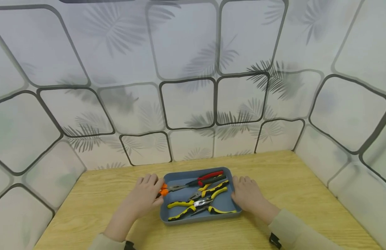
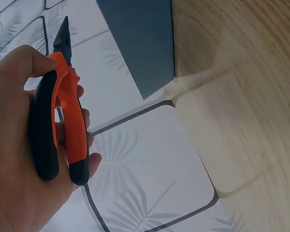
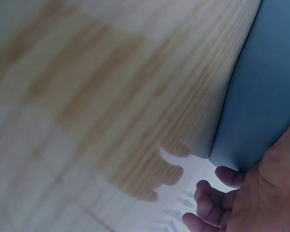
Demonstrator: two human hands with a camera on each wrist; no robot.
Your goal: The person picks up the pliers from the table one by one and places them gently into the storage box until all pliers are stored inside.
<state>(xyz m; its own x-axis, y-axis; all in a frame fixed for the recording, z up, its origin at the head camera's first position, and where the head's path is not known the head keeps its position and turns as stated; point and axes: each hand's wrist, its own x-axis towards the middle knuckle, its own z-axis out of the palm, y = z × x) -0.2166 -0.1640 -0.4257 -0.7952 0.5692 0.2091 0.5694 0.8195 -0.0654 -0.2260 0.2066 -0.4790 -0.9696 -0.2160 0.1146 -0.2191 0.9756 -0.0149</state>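
My left hand (image 1: 146, 196) grips long-nose pliers with orange-and-black handles (image 2: 75, 121) at the left side of a blue-grey tray (image 1: 200, 219). In the head view their dark jaws reach over the tray, pointing right; the left wrist view shows the handles lying across the palm. At the tray's opposite side rests my right hand (image 1: 247, 194), touching its edge, with nothing seen in the fingers. Inside the tray lie pliers with red-and-black handles (image 1: 211, 176) and several yellow-and-black pliers (image 1: 181, 213), overlapping one another.
The tray sits on a light wood-grain table (image 1: 274, 173). Patterned wall covering (image 1: 189, 104) with leaf prints and rounded squares rises behind and on both sides of the table.
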